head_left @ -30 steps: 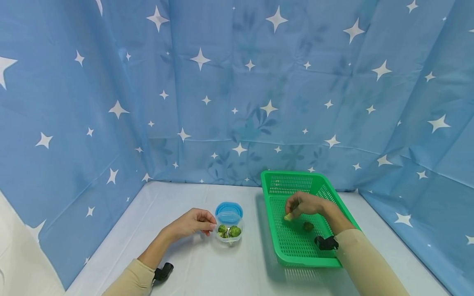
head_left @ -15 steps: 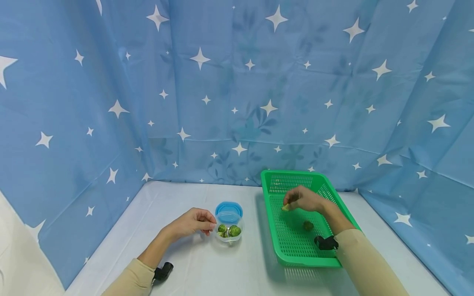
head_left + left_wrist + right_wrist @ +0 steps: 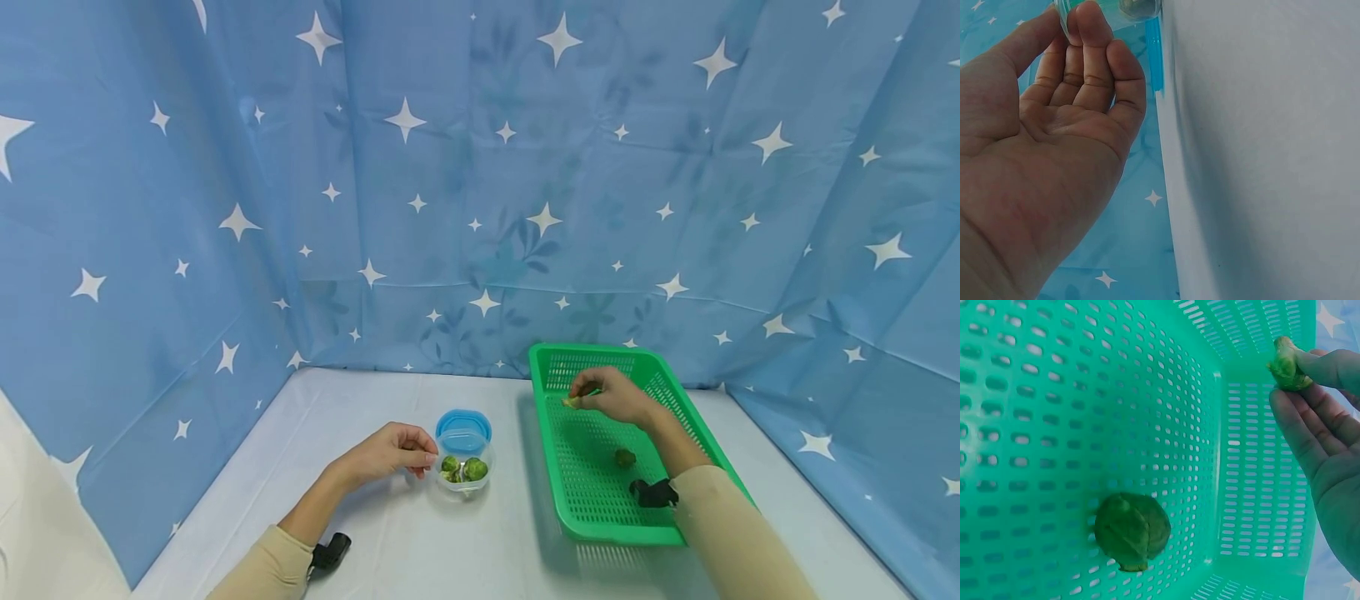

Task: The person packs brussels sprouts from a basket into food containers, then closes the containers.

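My right hand [image 3: 615, 395] pinches a small Brussels sprout [image 3: 1285, 370] between thumb and fingertips, stem end up, above the back part of a green plastic basket [image 3: 622, 532]. Below it, a darker, rounder Brussels sprout [image 3: 1132, 531] lies on the basket's slotted floor. On the left, my left hand [image 3: 393, 452] holds the rim of a small clear plastic container [image 3: 462, 492] between thumb and fingers. Several Brussels sprouts [image 3: 475, 469] sit inside that container. The left wrist view shows only a bit of the container [image 3: 1125, 17] at its top edge.
A blue lid [image 3: 467, 416] is right behind the clear container. White cloth covers the table [image 3: 442, 558], and a blue star-patterned curtain [image 3: 480, 208] rises at its back and sides. The basket's raised walls surround the space under my right hand.
My right hand has risen and moved back and slightly left inside the basket area, carrying the small Brussels sprout. My left hand and the container have stayed in place.
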{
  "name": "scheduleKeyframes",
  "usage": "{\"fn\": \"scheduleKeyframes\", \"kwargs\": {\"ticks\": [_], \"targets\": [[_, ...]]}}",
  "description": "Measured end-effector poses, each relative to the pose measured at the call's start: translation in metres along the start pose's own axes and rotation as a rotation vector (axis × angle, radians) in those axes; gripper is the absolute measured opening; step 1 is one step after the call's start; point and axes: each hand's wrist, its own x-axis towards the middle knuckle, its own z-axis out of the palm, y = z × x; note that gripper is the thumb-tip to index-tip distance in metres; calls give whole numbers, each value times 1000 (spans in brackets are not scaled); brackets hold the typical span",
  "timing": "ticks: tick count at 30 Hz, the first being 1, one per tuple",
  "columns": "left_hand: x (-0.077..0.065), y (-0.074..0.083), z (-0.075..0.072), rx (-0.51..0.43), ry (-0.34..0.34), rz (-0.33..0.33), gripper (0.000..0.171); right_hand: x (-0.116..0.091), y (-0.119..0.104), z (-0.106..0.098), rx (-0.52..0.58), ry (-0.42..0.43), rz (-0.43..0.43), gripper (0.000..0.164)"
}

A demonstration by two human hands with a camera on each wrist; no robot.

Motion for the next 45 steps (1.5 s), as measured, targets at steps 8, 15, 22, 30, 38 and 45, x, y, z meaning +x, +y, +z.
{"fn": "scheduleKeyframes", "kwargs": {"ticks": [8, 15, 22, 30, 38, 45], "targets": [[0, -1, 0, -6, -4, -2, 30, 3, -4, 4, 2, 37, -14, 9], [1, -1, -1, -8, -1, -7, 30, 5, -7, 7, 3, 77, -45, 8], [0, -2, -1, -6, 2, -5, 32, 7, -10, 14, 14, 83, -63, 8], [-1, 1, 1, -4, 7, -3, 31, 10, -12, 19, 28, 93, -76, 8], [-1, 2, 1, -9, -5, -5, 31, 13, -11, 18, 27, 106, -67, 6], [-2, 2, 1, -3, 3, -12, 31, 14, -17, 16, 29, 140, -107, 7]]}}
